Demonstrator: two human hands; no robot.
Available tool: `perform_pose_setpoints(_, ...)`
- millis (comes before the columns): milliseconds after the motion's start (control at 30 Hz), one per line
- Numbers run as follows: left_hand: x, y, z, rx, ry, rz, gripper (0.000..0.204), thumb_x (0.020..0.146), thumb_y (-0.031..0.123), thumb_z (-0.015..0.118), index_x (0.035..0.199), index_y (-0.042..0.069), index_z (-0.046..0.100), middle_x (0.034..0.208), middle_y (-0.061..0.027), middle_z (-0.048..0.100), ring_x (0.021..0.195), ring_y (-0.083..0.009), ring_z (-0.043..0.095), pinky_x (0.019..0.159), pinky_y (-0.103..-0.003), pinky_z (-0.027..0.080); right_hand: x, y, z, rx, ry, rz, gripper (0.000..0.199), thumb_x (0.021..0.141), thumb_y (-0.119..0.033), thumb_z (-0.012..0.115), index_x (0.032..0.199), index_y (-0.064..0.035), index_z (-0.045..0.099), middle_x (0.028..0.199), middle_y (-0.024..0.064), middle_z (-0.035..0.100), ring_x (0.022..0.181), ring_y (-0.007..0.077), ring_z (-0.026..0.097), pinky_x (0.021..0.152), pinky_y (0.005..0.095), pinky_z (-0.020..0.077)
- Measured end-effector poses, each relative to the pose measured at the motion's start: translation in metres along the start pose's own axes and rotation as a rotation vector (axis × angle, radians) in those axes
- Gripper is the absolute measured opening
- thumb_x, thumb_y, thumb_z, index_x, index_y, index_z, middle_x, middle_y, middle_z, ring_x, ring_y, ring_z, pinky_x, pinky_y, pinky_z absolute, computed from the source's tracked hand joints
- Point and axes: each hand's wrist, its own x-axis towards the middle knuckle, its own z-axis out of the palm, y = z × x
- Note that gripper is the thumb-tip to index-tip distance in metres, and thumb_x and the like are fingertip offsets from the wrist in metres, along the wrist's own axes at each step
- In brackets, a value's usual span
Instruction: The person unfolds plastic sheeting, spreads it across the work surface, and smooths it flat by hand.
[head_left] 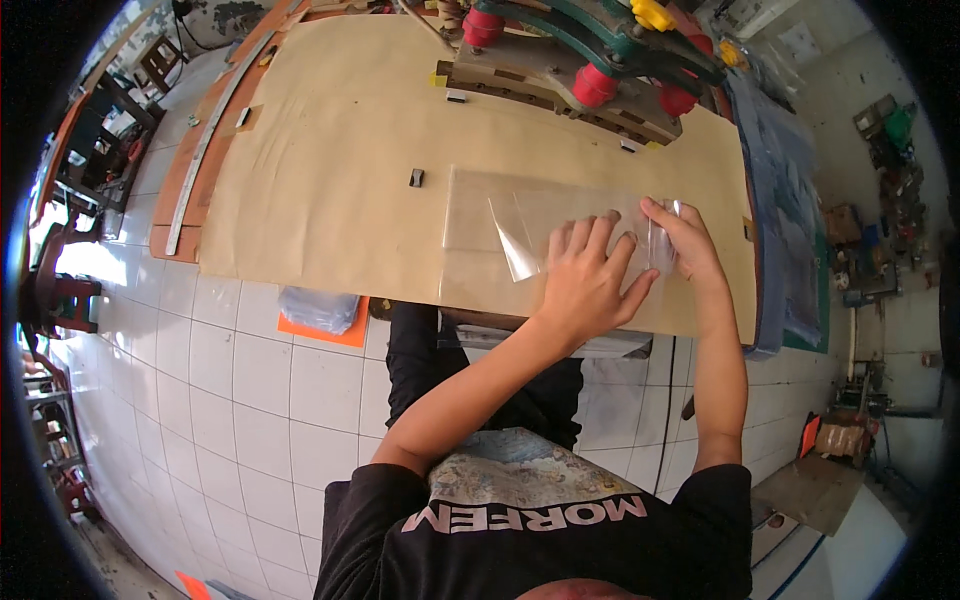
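Note:
A clear plastic sheet [470, 225], glossy and folded over at its right side, lies near the front edge of the paper-covered table [320, 150]. My left hand [590, 275] rests palm down on the sheet, its fingers and thumb spread. At the sheet's right end my right hand [692, 240] pinches the curled plastic between thumb and fingers. That edge bends up a little in the grip. Whether the plastic is one layer or several, I cannot tell.
Beyond the sheet stands a press-like machine [560, 85] with a green frame and red knobs. A small dark block [416, 178] sits left of the sheet. A metal ruler [215, 140] runs along the table's left side. Bluish plastic sheets [785, 220] hang at the right edge.

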Motion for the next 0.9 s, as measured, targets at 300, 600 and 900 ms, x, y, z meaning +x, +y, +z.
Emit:
perform_pose_setpoints(300,-0.001,-0.013,0.002,-0.130,0.329,-0.245,0.049,0.087,0.032,0.073,0.119,0.002,0.050,0.134,-0.0232,0.047,0.125,-0.0367,0.045,0.111,-0.054,0.026,0.000,0.006,-0.005,0.057,0.038,0.012,0.028,0.088,-0.035,0.077,0.088,-0.0087,0.068,0.079,-0.0030,0.062,0.071,0.0082,0.056,0.065,0.0256,0.0444)
perform_pose_setpoints(600,-0.012,-0.027,-0.026,-0.100,0.784,-0.190,0.052,0.081,0.000,0.069,0.125,0.001,0.041,0.123,-0.0208,0.043,0.118,-0.0312,0.042,0.103,-0.046,0.031,0.001,0.011,0.003,-0.068,0.032,-0.088,0.036,0.089,-0.036,0.076,0.069,-0.0117,0.058,0.064,-0.0070,0.053,0.057,0.0046,0.045,0.054,0.0238,0.0360)
perform_pose_setpoints(900,-0.017,-0.076,-0.094,0.523,-0.095,-0.210,0.059,0.085,0.042,0.072,0.134,0.012,0.059,0.153,-0.0173,0.042,0.143,-0.0352,0.036,0.117,-0.057,0.018,-0.005,-0.004,0.004,-0.104,0.028,-0.061,0.032,0.087,-0.035,0.078,0.086,-0.0049,0.067,0.065,-0.0041,0.056,0.054,0.0055,0.048,0.052,0.0243,0.0407)
